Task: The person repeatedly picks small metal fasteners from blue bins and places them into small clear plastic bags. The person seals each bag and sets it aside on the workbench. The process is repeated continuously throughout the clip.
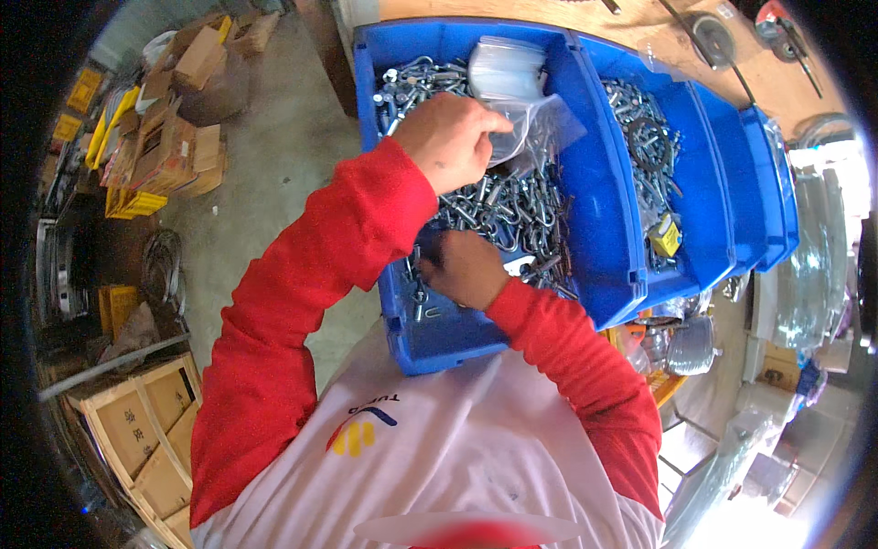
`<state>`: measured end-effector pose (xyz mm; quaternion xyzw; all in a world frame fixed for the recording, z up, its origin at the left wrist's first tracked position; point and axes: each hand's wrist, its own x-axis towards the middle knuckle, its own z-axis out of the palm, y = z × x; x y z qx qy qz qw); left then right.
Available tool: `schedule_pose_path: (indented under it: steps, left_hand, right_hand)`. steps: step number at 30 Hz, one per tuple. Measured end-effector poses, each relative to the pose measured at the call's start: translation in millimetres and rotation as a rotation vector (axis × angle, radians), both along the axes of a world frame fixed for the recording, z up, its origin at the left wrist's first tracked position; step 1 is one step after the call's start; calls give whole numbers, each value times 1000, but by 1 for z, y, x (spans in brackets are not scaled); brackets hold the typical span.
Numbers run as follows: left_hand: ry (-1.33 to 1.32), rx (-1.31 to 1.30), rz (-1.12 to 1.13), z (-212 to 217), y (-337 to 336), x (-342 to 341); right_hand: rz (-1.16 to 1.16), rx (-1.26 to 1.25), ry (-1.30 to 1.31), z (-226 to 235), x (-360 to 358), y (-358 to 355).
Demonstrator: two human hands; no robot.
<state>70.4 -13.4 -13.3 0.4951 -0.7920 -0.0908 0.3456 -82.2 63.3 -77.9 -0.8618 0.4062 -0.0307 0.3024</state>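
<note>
A large blue bin [599, 183] in front of me holds many loose metal hooks and bolts [517, 206]. My left hand [448, 137] is over the middle of the bin, its fingers closed on the edge of a see-through plastic bag [553, 123]. Behind that bag, a stack of similar flat bags [506, 69] lies on the hardware. Lower down, near the bin's front left, my right hand [466, 270] reaches in among the metal pieces. Its fingers are curled, and their tips are in shadow, so what they hold is hidden. A few loose pieces [421, 302] lie beside it.
More blue bins [704, 174] stand in a row to the right, one with metal parts and a small yellow box [665, 236]. Behind is a wooden bench [631, 16]. Cardboard boxes [165, 151] and a wooden crate [137, 439] are on the left. Wrapped goods [805, 265] stand far right.
</note>
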Motion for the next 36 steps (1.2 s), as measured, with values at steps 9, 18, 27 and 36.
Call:
schedule_pose_path:
  steps: [9, 18, 27, 36]
  left_hand:
    - [55, -19, -32, 0, 4, 1]
    - [109, 12, -44, 1, 5, 1]
    - [118, 30, -62, 0, 6, 3]
    - [106, 45, -70, 3, 4, 4]
  right_hand:
    - [-64, 153, 30, -6, 12, 10]
    - [742, -586, -1, 19, -37, 16]
    - [840, -560, -91, -17, -20, 4]
    - [712, -530, 77, -30, -40, 17]
